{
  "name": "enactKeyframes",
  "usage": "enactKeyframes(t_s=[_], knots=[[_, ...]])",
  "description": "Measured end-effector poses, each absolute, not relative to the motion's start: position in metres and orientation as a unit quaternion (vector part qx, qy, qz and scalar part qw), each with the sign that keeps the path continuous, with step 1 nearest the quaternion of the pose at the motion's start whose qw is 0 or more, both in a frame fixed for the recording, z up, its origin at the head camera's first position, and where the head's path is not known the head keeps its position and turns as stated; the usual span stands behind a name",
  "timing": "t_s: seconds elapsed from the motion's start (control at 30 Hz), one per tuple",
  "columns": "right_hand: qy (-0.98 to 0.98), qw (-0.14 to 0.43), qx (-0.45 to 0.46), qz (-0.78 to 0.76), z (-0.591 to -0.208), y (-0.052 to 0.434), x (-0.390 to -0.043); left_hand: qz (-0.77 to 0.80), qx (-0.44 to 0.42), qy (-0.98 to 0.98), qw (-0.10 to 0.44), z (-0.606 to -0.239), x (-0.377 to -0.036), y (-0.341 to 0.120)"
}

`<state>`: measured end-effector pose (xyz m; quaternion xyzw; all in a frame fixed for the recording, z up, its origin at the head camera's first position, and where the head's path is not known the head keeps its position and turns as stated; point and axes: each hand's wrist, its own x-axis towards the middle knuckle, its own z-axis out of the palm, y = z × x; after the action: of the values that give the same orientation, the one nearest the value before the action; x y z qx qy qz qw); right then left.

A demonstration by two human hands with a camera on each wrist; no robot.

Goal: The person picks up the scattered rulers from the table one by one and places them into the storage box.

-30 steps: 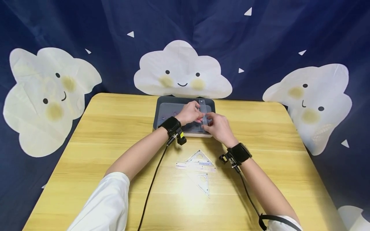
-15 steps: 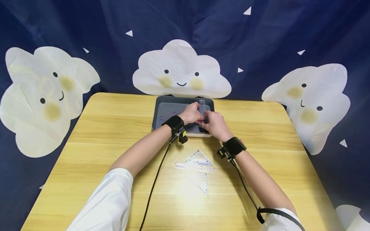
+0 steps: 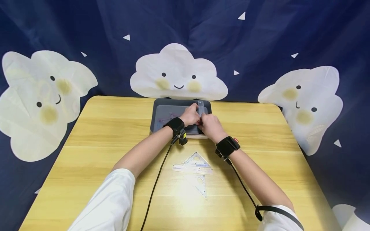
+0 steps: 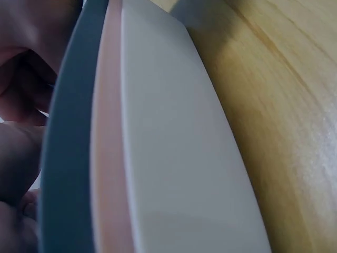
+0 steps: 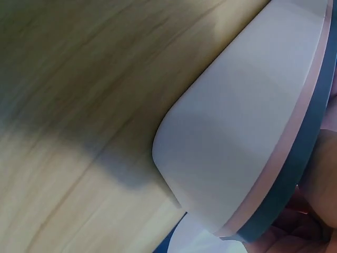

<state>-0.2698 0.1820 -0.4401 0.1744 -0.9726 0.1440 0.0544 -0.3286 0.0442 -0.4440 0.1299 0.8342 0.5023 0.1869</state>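
Note:
In the head view, a narrow clear plastic strip with a small hole near its top stands out above both hands, over the right part of a dark grey tray. My left hand pinches it from the left. My right hand grips its lower part from the right, knuckles curled and close against the left fingers. The lower end of the strip is hidden behind the hands. Both wrist views show mainly the tray's side, with fingers partly in sight past the rim.
Clear pieces with purple marks lie in the tray's left part. Pink and white layers sit under its grey rim. Nearer on the table lie two clear set squares and a clear ruler. Black cables trail from both wrists.
My right hand has moved left along the strip and closed in against the left hand, covering more of the strip. The left hand stays nearly in place over the tray.

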Motion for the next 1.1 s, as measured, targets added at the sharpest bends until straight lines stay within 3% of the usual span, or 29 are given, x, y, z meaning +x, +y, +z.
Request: enactKeyframes(t_s=[0.23, 0.63, 1.1], knots=[[-0.971, 0.065, 0.182, 0.139, -0.437, 0.180, -0.262, 0.458, 0.140, 0.860, 0.178, -0.445, -0.331, 0.045], [-0.962, 0.097, 0.217, 0.136, -0.437, 0.182, -0.252, 0.305, 0.182, 0.929, 0.104, -0.450, -0.334, 0.052], [-0.941, 0.128, 0.233, 0.210, -0.438, 0.195, -0.234, 0.297, 0.205, 0.926, 0.115, -0.452, -0.331, 0.051]])
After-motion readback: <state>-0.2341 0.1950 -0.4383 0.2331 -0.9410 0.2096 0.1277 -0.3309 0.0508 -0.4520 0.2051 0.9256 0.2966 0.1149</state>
